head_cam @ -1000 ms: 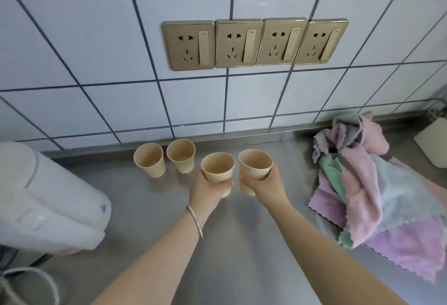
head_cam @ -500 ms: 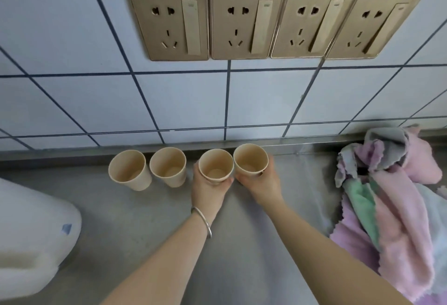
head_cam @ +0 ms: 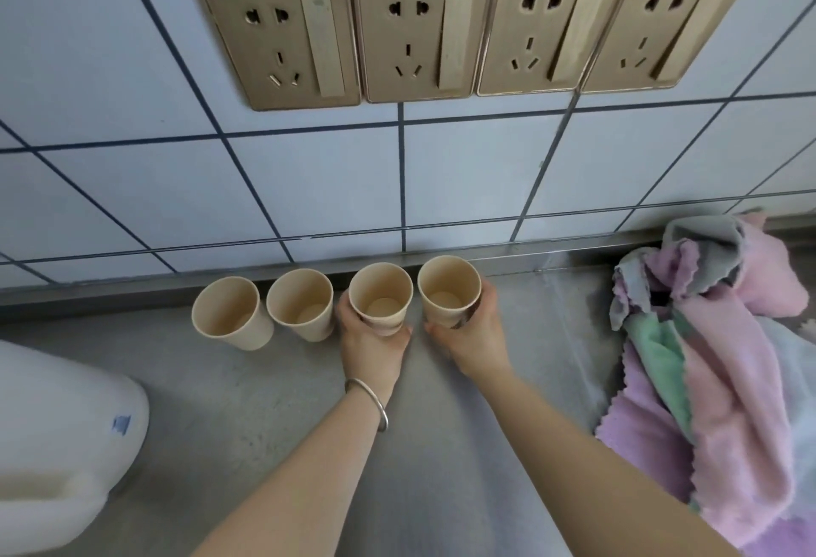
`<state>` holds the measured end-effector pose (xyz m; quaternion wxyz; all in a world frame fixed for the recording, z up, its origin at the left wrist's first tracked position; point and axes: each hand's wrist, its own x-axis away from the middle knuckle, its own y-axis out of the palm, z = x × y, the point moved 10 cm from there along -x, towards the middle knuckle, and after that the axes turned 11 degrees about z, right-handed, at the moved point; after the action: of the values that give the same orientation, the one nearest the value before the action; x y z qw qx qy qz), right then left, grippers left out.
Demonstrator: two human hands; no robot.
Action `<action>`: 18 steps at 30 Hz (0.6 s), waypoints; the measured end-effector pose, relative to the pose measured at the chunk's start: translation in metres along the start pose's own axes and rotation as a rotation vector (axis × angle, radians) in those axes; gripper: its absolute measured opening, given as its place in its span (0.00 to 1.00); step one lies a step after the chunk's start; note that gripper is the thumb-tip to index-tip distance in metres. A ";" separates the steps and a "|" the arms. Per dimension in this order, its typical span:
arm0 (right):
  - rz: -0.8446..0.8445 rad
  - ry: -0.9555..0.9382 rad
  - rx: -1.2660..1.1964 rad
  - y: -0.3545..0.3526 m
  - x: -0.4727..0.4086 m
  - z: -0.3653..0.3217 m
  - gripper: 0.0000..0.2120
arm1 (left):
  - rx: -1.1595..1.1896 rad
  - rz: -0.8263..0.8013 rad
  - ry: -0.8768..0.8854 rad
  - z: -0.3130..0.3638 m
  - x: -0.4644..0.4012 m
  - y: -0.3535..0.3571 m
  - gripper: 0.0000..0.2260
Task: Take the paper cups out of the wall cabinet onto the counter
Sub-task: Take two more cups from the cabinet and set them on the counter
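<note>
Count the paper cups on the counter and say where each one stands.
4, in a row along the wall: the leftmost cup and second cup stand free; the third cup is in the left hand; the fourth cup in the right hand.

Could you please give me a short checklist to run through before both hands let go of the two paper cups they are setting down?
1. Left hand grips the third beige paper cup from the left: ok.
2. Right hand grips the fourth beige paper cup: ok.
3. Both held cups upright, mouths up: ok.
4. Held cups' bases flat on the grey counter: cannot tell, the hands hide them.
5. The two free beige cups stand upright, untouched: ok.
6. The pastel cloth pile lies apart from the row: ok.
</note>
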<state>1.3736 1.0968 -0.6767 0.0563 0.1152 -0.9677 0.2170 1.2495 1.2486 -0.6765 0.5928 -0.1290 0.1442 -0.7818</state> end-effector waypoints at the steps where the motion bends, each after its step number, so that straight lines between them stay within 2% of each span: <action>1: 0.010 0.008 0.013 -0.004 0.004 0.003 0.39 | 0.007 -0.027 -0.012 -0.002 0.002 0.000 0.37; 4: 0.071 0.052 0.089 -0.022 0.021 0.015 0.38 | -0.027 -0.040 -0.078 -0.010 0.016 -0.012 0.37; 7: 0.192 0.134 0.101 -0.044 0.049 0.026 0.26 | -0.038 -0.023 -0.139 -0.019 0.036 -0.033 0.28; 10: 0.259 0.239 0.064 -0.058 0.085 0.043 0.20 | -0.085 -0.138 -0.201 -0.026 0.064 -0.046 0.18; 14: 0.350 0.337 0.036 -0.082 0.148 0.063 0.17 | -0.139 -0.278 -0.158 -0.033 0.104 -0.066 0.13; 18: 0.451 0.443 0.042 -0.121 0.227 0.088 0.15 | -0.164 -0.482 -0.112 -0.041 0.156 -0.077 0.09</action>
<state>1.1793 0.9072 -0.6703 0.2139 -0.1513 -0.9283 0.2639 1.1241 1.1211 -0.6807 0.3837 -0.2504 0.1393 -0.8779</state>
